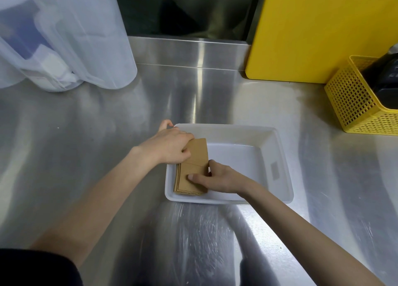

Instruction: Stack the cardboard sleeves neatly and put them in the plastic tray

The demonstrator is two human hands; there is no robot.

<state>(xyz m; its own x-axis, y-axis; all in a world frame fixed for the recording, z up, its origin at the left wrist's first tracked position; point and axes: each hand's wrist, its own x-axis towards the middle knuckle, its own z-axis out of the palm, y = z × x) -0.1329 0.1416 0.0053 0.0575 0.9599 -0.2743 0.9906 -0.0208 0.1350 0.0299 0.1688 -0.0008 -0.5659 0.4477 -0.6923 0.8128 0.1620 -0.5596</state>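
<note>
A stack of flat brown cardboard sleeves (pixel 193 158) lies inside the white plastic tray (pixel 277 154), against the tray's left wall. My left hand (pixel 170 145) rests over the tray's far-left corner, its fingers closed on the far end of the stack. My right hand (pixel 217 179) grips the near right edge of the stack, thumb pressed on top. The sleeve edges at the near end look slightly fanned. The rest of the tray floor is bare.
The tray sits on a steel counter (pixel 86 139). Translucent plastic pitchers (pixel 71 38) stand at the back left. A yellow cutting board (pixel 318 27) leans against the back right, with a yellow perforated basket (pixel 355 100) holding a dark object beside it.
</note>
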